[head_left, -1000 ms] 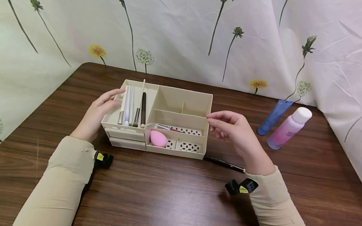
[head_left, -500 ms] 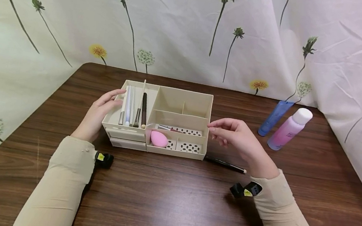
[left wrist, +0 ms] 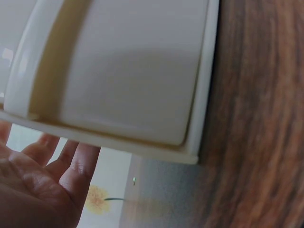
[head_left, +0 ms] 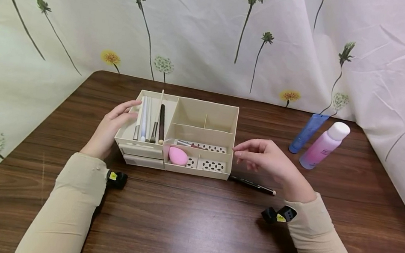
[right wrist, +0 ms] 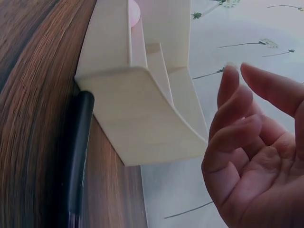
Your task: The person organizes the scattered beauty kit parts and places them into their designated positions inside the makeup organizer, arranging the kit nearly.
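A cream organizer (head_left: 196, 172) stands on the table, divided into compartments. Several brushes lie in its left tray, among them a dark-handled one (head_left: 162, 123). A pink sponge (head_left: 178, 156) sits in a front compartment, and a slim tube (head_left: 186, 143) lies behind it. My left hand (head_left: 106, 130) rests with relaxed fingers against the organizer's left side; in the left wrist view its fingers (left wrist: 78, 166) are beside the wall. At the right wall, my right hand (head_left: 268, 159) holds nothing, fingers loosely bent, fingertips close to the edge; whether they touch is unclear.
A black pen (head_left: 252, 185) lies by the organizer's front right corner, also visible in the right wrist view. Farther right are a blue tube (head_left: 307, 133) and an upright pink-and-white bottle (head_left: 324, 146). Flowered cloth (head_left: 208, 28) hangs behind the wooden table (head_left: 180, 227).
My right hand has slid along the organizer's right side toward the front, and its wrist has shifted a little right. The left hand stays at the left side.
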`<state>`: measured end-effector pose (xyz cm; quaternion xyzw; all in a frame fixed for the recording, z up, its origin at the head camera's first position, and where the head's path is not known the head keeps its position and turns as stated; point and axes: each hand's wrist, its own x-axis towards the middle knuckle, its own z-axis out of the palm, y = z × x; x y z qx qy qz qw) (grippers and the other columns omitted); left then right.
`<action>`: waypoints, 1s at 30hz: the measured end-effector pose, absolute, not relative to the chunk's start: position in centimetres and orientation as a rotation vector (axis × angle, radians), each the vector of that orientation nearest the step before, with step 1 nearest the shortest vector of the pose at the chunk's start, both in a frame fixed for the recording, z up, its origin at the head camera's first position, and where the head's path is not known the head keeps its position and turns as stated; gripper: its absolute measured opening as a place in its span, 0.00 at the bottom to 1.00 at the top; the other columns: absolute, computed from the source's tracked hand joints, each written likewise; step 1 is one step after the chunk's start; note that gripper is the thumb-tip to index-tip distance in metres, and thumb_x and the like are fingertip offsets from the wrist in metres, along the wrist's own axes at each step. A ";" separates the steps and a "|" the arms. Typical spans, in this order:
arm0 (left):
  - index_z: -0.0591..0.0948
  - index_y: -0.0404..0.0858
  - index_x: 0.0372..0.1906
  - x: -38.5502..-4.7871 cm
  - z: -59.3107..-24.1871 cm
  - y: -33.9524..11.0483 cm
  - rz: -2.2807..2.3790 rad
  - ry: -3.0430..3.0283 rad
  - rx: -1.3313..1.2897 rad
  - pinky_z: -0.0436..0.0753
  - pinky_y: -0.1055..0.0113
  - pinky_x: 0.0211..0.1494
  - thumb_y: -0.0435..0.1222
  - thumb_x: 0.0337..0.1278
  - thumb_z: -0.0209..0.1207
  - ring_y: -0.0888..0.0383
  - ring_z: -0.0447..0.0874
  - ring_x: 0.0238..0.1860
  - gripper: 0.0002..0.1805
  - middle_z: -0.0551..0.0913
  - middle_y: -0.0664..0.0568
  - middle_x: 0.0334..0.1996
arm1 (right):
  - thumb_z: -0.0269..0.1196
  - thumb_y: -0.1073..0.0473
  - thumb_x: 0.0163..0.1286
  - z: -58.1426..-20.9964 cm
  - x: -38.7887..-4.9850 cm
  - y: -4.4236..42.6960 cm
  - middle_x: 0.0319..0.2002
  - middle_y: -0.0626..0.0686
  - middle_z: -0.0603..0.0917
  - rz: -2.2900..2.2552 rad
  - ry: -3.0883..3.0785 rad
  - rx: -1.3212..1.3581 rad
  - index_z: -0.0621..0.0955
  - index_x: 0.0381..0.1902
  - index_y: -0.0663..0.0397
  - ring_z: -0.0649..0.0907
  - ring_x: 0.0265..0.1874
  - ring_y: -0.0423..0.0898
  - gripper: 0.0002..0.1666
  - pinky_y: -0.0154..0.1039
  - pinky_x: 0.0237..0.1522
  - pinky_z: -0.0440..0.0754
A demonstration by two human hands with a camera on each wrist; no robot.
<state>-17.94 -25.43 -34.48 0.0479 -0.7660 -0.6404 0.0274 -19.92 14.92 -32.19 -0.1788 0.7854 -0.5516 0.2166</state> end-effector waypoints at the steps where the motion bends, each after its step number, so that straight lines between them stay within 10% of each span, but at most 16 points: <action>1: 0.71 0.54 0.70 -18.0 -34.5 -25.4 -1.977 -2.365 0.148 0.48 0.52 0.79 0.48 0.70 0.54 0.56 0.48 0.77 0.25 0.55 0.52 0.79 | 0.63 0.61 0.69 -32.2 -20.0 15.1 0.26 0.48 0.84 -1.515 2.175 -0.499 0.80 0.52 0.71 0.73 0.18 0.38 0.19 0.33 0.23 0.73; 30: 0.72 0.54 0.70 -18.0 -34.6 -25.4 -1.972 -2.355 0.130 0.50 0.53 0.79 0.48 0.70 0.55 0.57 0.50 0.76 0.25 0.56 0.53 0.78 | 0.68 0.58 0.65 -34.1 -21.9 17.0 0.31 0.56 0.86 -0.990 2.314 -0.615 0.83 0.48 0.62 0.79 0.22 0.43 0.16 0.35 0.22 0.74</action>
